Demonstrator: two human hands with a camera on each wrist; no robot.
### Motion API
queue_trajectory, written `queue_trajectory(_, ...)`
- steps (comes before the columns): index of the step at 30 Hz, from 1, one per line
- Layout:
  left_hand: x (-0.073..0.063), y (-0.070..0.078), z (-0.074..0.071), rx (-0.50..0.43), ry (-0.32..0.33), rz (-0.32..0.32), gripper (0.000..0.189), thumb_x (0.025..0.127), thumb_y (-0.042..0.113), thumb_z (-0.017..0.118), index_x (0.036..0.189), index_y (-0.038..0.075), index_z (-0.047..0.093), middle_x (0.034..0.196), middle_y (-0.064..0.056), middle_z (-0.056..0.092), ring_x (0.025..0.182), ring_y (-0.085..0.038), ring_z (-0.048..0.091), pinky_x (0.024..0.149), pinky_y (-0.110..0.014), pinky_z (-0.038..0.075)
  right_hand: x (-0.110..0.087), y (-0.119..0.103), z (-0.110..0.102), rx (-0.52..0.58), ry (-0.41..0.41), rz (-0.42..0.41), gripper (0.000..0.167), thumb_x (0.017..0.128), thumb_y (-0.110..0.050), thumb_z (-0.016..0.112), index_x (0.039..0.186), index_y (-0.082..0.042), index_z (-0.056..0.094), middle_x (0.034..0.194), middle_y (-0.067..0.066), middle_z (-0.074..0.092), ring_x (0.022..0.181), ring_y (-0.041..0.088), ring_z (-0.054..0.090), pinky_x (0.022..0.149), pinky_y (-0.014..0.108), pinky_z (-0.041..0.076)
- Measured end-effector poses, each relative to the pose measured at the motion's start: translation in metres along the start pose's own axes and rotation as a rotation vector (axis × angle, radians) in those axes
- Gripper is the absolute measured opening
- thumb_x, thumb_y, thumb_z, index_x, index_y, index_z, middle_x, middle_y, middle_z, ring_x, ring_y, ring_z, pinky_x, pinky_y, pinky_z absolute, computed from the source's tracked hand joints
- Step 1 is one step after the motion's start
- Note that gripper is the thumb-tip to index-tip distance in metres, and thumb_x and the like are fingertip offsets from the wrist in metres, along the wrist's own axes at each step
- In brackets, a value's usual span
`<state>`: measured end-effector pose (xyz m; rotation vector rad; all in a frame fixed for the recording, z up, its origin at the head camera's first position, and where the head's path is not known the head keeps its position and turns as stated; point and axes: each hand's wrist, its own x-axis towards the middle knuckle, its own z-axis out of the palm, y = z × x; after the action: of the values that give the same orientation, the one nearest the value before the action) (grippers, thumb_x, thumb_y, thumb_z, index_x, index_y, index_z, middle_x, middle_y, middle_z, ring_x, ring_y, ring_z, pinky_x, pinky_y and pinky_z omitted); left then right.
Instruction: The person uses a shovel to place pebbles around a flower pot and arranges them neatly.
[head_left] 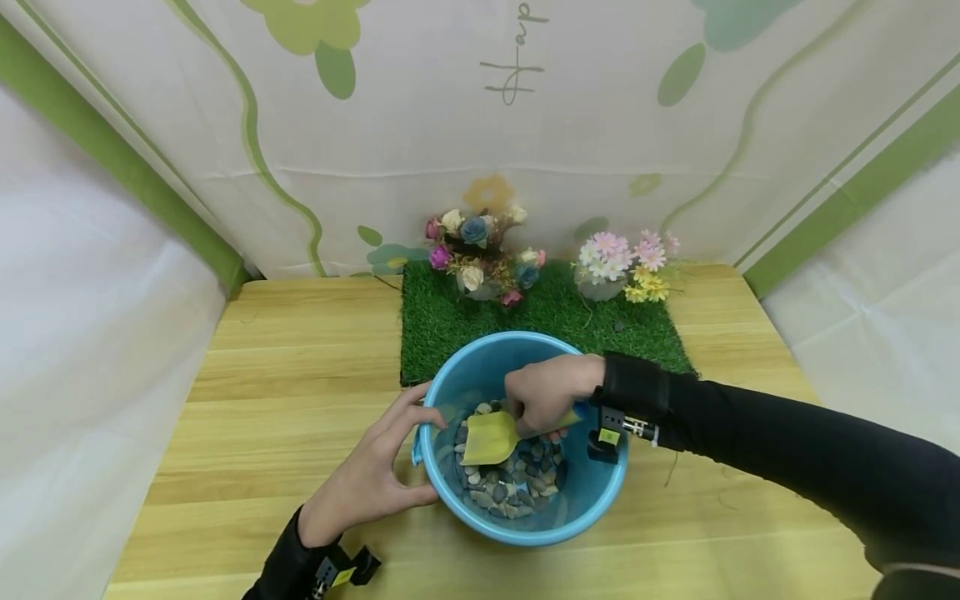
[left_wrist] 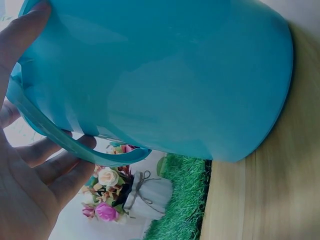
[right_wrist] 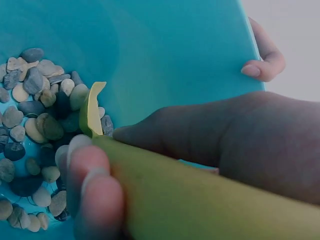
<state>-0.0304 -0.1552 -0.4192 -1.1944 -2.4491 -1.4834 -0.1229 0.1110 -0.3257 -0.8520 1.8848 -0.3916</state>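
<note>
A blue bucket (head_left: 517,537) stands on the wooden table with grey, white and tan pebbles (head_left: 517,492) over its bottom. My left hand (head_left: 378,462) grips its rim from the left, index fingertip over the edge and thumb against the outer wall. The bucket's handle (left_wrist: 75,145) hangs down beside that hand's fingers. Inside the bucket, my right hand (head_left: 551,392) holds a yellow toy shovel (head_left: 489,439) by its handle. The shovel's blade is down among the pebbles, and in the right wrist view it shows almost edge-on (right_wrist: 92,112).
Behind the bucket lies a green artificial grass mat (head_left: 435,333). On it stand a pot of mixed roses (head_left: 480,250) and a pot of pink, white and yellow flowers (head_left: 618,267). A printed curtain (head_left: 420,125) hangs behind the table (head_left: 300,350).
</note>
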Motion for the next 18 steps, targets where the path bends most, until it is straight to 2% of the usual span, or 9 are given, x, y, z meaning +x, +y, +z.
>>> queue_trajectory(6,-0.0001,-0.0001,-0.0002,0.003,0.005,0.006,0.061,0.080,0.024,0.089,0.127,0.017,0.050,0.155,-0.018,0.035,0.137,-0.040,0.041,0.103,-0.050,0.049,0.0034,0.0010,-0.0041,0.021,-0.034,0.006,0.035,0.101,-0.006,0.058,0.069,-0.010,0.071,0.058,0.004,0.063,0.049,0.011,0.058,0.050,0.022,0.049)
queue_trajectory(18,0.0001,0.0010,-0.0005,-0.003,0.007,0.004,0.063,0.077,0.018,0.091,0.126,0.015,0.051,0.156,-0.016,0.034,0.138,-0.038,0.041,0.105,-0.049,0.048,0.0044,0.0028,-0.0037,0.024,-0.040,-0.007,0.036,0.101,-0.007,0.059,0.067,-0.010,0.071,0.058,0.004,0.063,0.049,0.011,0.058,0.049,0.022,0.048)
